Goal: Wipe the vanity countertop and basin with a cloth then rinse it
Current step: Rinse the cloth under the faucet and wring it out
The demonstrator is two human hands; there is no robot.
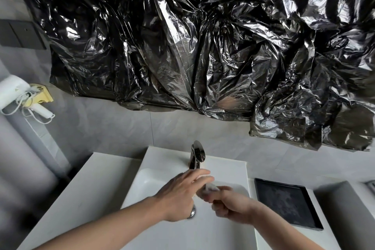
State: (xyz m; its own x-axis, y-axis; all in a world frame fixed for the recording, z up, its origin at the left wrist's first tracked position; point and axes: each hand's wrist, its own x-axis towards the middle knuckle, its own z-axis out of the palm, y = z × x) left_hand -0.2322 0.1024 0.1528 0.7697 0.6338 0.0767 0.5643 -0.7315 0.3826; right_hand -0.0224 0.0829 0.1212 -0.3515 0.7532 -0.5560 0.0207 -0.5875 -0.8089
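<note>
A white basin is set in a white vanity countertop, with a dark chrome faucet at its back. Both hands are over the basin just below the spout. My right hand grips a small white cloth, bunched between the fingers. My left hand reaches across with its fingers extended and touches the cloth from the left. The chrome drain peeks out under my left hand. I cannot tell whether water is running.
A black square tray lies on the counter right of the basin. Crumpled black plastic sheeting covers the wall above. A white hair dryer hangs in a holder at left, beside a dark wall switch.
</note>
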